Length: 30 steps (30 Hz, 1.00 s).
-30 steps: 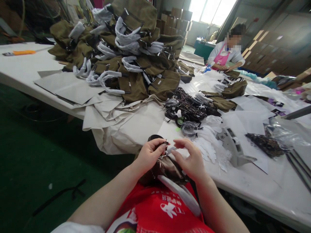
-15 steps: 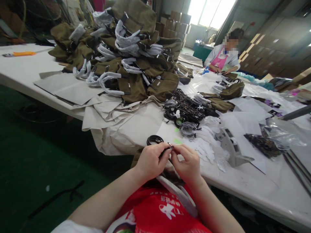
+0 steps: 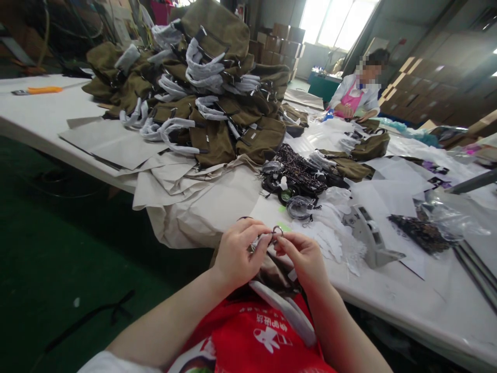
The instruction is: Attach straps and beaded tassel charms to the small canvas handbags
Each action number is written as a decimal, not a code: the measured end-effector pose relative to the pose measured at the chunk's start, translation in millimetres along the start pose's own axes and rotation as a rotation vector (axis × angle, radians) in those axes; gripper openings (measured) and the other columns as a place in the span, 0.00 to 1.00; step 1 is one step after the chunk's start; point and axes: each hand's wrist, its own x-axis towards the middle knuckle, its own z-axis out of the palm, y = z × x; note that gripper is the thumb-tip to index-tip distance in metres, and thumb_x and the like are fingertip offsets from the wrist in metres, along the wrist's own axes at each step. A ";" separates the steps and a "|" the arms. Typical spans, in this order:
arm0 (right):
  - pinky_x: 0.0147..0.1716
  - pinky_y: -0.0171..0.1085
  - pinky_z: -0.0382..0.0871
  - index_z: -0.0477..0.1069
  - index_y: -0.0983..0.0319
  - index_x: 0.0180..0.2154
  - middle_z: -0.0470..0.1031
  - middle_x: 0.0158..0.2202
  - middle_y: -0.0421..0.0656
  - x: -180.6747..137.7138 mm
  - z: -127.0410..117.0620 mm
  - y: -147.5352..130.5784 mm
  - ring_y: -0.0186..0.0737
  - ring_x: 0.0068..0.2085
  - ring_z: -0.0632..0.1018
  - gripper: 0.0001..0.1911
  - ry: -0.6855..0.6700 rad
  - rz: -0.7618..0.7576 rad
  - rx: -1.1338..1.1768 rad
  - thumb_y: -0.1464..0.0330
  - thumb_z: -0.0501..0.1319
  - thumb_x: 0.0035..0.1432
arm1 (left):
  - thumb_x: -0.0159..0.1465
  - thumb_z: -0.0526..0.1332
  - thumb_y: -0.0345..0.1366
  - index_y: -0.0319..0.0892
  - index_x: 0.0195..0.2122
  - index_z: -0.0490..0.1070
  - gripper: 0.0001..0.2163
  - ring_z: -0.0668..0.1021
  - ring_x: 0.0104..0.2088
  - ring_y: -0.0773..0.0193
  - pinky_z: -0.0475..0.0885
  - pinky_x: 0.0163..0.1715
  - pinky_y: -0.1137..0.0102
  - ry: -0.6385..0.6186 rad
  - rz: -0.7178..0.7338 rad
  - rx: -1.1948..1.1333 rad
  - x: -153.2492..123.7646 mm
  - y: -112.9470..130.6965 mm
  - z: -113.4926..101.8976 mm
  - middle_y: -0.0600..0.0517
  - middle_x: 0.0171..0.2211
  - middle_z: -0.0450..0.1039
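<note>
My left hand [image 3: 237,254] and my right hand [image 3: 306,256] meet just in front of the table edge, above a brown bag [image 3: 277,273] in my lap. Both pinch a small metal ring clasp [image 3: 277,230] between their fingertips. The left hand's fingers are curled round the strap end beside the clasp. A white-wrapped handle [image 3: 285,310] of the bag lies across my red apron.
A tall pile of olive bags [image 3: 217,98] with wrapped handles fills the table's [image 3: 396,295] left half. Black straps and metal fittings [image 3: 297,173] lie beyond my hands, with white paper and a tape dispenser [image 3: 368,233] to the right. Another person [image 3: 359,90] works at the far end.
My hands drew together on the clasp and then lifted slightly; the ring now shows above my fingertips. The black strap coil behind my left hand is now hidden.
</note>
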 end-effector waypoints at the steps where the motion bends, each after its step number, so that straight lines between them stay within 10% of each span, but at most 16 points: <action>1: 0.34 0.40 0.74 0.80 0.57 0.36 0.80 0.30 0.43 -1.1 1.0 -2.9 0.41 0.31 0.78 0.07 -0.016 -0.070 -0.089 0.64 0.65 0.57 | 0.63 0.60 0.35 0.42 0.44 0.74 0.09 0.77 0.43 0.58 0.71 0.48 0.65 -0.038 -0.006 -0.050 0.0 3.4 0.5 0.46 0.42 0.77; 7: 0.43 0.42 0.72 0.77 0.56 0.43 0.80 0.42 0.45 -8.7 1.9 -19.0 0.45 0.43 0.78 0.13 -0.148 -0.384 -0.430 0.73 0.58 0.59 | 0.62 0.63 0.37 0.40 0.44 0.76 0.11 0.80 0.39 0.61 0.75 0.43 0.68 -0.101 -0.237 -0.353 2.8 5.4 7.0 0.47 0.40 0.80; 13: 0.35 0.41 0.73 0.78 0.56 0.41 0.80 0.32 0.43 -12.8 -11.9 -26.9 0.42 0.32 0.79 0.09 0.064 -0.353 -0.407 0.68 0.61 0.60 | 0.63 0.63 0.41 0.38 0.41 0.76 0.11 0.80 0.36 0.61 0.76 0.39 0.69 -0.144 -0.378 -0.671 8.9 4.3 9.7 0.47 0.36 0.80; 17: 0.48 0.46 0.69 0.77 0.56 0.42 0.78 0.42 0.46 -6.4 -21.8 -36.0 0.48 0.45 0.76 0.10 0.155 -0.470 -0.462 0.66 0.64 0.57 | 0.61 0.65 0.41 0.39 0.34 0.79 0.10 0.78 0.37 0.63 0.74 0.36 0.72 -0.150 -0.337 -0.635 20.8 11.9 3.9 0.48 0.34 0.77; 21: 0.46 0.43 0.70 0.77 0.57 0.41 0.78 0.41 0.45 -1.6 -24.9 -28.1 0.44 0.44 0.76 0.09 -0.109 -0.274 -0.166 0.62 0.61 0.61 | 0.58 0.67 0.38 0.41 0.30 0.82 0.07 0.74 0.36 0.64 0.70 0.31 0.74 -0.113 -0.268 -0.486 30.3 21.9 -0.4 0.49 0.34 0.70; 30: 0.35 0.34 0.71 0.74 0.58 0.33 0.75 0.31 0.39 -25.0 -27.2 -11.4 0.36 0.33 0.75 0.12 -0.200 0.170 0.532 0.57 0.65 0.57 | 0.60 0.66 0.39 0.42 0.32 0.81 0.07 0.73 0.36 0.64 0.69 0.33 0.72 -0.177 -0.139 -0.361 28.9 24.5 18.9 0.49 0.33 0.71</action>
